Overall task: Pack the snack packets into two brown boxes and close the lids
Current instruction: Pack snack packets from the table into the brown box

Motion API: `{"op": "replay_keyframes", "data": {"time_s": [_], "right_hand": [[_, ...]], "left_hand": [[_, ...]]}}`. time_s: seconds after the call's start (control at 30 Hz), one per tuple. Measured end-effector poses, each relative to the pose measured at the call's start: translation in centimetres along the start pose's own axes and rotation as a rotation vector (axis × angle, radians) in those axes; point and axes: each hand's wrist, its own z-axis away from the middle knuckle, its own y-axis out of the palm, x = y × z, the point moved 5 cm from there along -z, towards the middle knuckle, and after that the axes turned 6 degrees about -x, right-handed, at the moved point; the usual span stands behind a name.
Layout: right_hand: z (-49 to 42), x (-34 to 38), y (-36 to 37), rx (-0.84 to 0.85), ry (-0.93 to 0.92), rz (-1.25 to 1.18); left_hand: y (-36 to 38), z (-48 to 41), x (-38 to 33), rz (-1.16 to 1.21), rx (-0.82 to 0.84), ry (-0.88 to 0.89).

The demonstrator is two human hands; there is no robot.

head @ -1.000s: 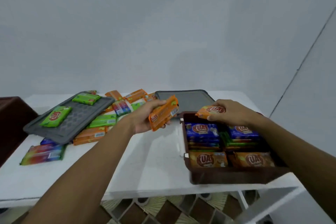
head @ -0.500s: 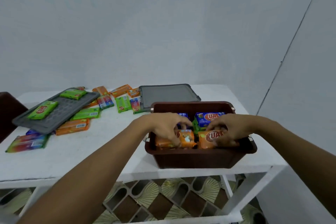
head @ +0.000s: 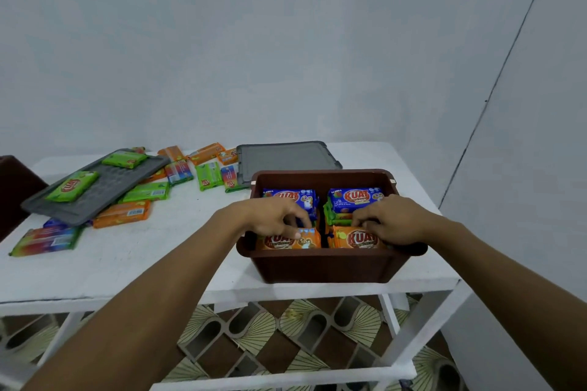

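An open brown box (head: pixel 330 263) stands at the table's front right. Its back row holds blue packets (head: pixel 354 198) and its front row holds orange ones. My left hand (head: pixel 270 217) reaches over the box's left rim, fingertips pinching the top edge of the left orange packet (head: pixel 290 240). On the other side, my right hand (head: pixel 392 219) curls over the right orange packet (head: pixel 357 239), which stands upright in the front row. Green packets (head: pixel 332 216) show edge-on between the rows. A second brown box (head: pixel 12 190) is cut off at the far left.
A grey lid (head: pixel 286 157) lies flat just behind the box. Another grey lid (head: pixel 104 190) sits tilted at the left with two green packets (head: pixel 71 190) on it. Several loose orange, green and rainbow packets (head: pixel 122 214) lie around it. The white table's front edge (head: pixel 127 295) runs below.
Both hands brought their orange packets from above the table down into the box's front row. My left hand crossed rightward to the box. In the last half second the hands barely moved.
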Motion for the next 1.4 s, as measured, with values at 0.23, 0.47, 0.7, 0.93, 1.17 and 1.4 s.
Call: {"op": "replay_keyframes", "data": {"time_s": [0.23, 0.47, 0.7, 0.93, 1.17, 1.4], "right_hand": [[0.0, 0.3, 0.6, -0.083, 0.000, 0.036], [-0.4, -0.4, -0.1, -0.314, 0.072, -0.095], [-3.1, -0.6, -1.1, -0.317, 0.120, 0.064], [-6.2, -2.0, -3.0, -0.258, 0.126, -0.139], [-14.1, -5.2, -5.1, -0.431, 0.180, -0.319], [-22.4, -9.3, -1.7, -0.069, 0.460, -0.499]], "left_hand": [[0.4, 0.8, -0.2, 0.003, 0.003, -0.017], [-0.6, 0.7, -0.1, -0.118, -0.346, 0.015], [-2.2, -0.9, 1.0, -0.461, -0.468, -0.059], [-6.5, -1.9, 3.0, -0.218, -0.642, 0.060], [-10.7, -4.7, 10.1, -0.222, -0.890, -0.096], [-10.7, -8.7, 20.2, -0.145, -0.654, -0.519]]}}
